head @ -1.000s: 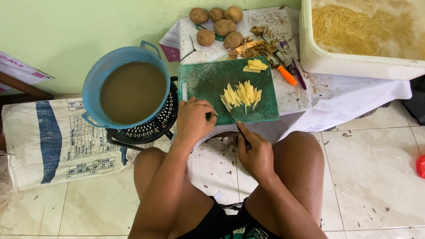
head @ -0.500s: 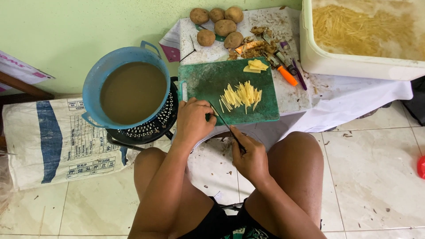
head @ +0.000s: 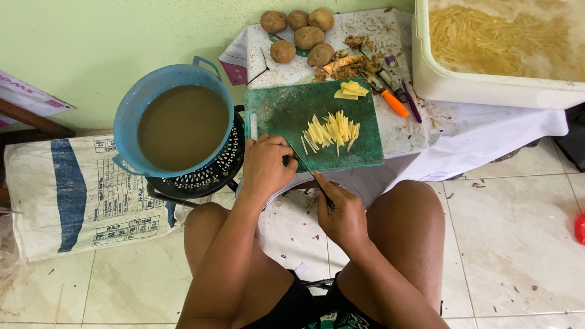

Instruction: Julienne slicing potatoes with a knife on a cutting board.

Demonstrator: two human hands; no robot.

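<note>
A green cutting board (head: 286,113) lies on a low white-covered table. On it sit a pile of thin potato sticks (head: 332,131) and a few flat potato slices (head: 350,90). My left hand (head: 267,166) rests at the board's near edge, fingers curled over a small piece of potato. My right hand (head: 342,213) grips a knife (head: 308,169) whose thin blade slants up and left toward my left fingertips. My bare knees frame both hands.
A blue tub of brown water (head: 177,125) sits on a black basket at the left. Whole potatoes (head: 298,31), peels, and an orange-handled peeler (head: 395,102) lie behind the board. A white bin of cut sticks in water (head: 496,45) stands at right. A printed sack (head: 73,195) lies on the tiled floor.
The knife blade has swung left, from beside the stick pile to my left fingertips. My right hand shifted slightly left. The left hand stayed put.
</note>
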